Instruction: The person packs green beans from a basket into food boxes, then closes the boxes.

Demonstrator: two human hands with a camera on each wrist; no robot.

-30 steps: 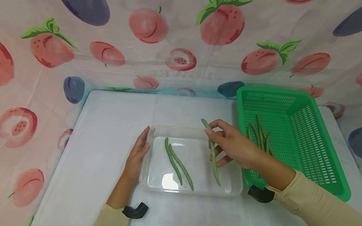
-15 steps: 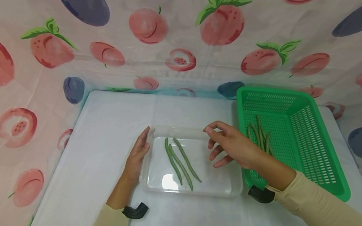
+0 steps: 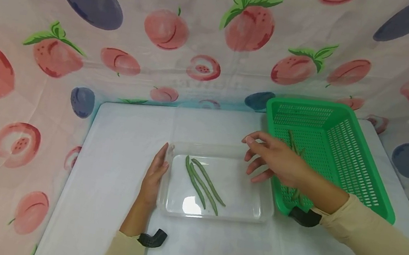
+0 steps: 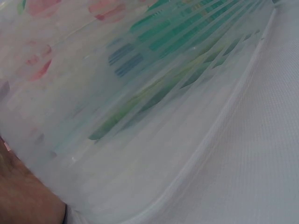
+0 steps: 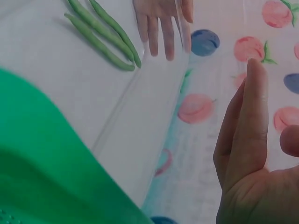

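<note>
My left hand rests with straight fingers against the left wall of a clear plastic container. Inside lie three green beans, slanting side by side toward the left; the left wrist view shows them blurred through the ribbed wall. Over the container's right end, beside the green basket, hovers my right hand, fingers relaxed and holding nothing. In the right wrist view its fingers are extended, with the beans beyond.
The green basket stands at the right, overlapping the container's edge in the head view; several more beans lie in it, partly behind my right hand. A white table carries everything, and a peach-patterned cloth hangs at the back and sides.
My right hand let go of a green bean, which now lies to the right of the other two in the container. Then the hand drew right toward the basket. My left hand stayed still.
</note>
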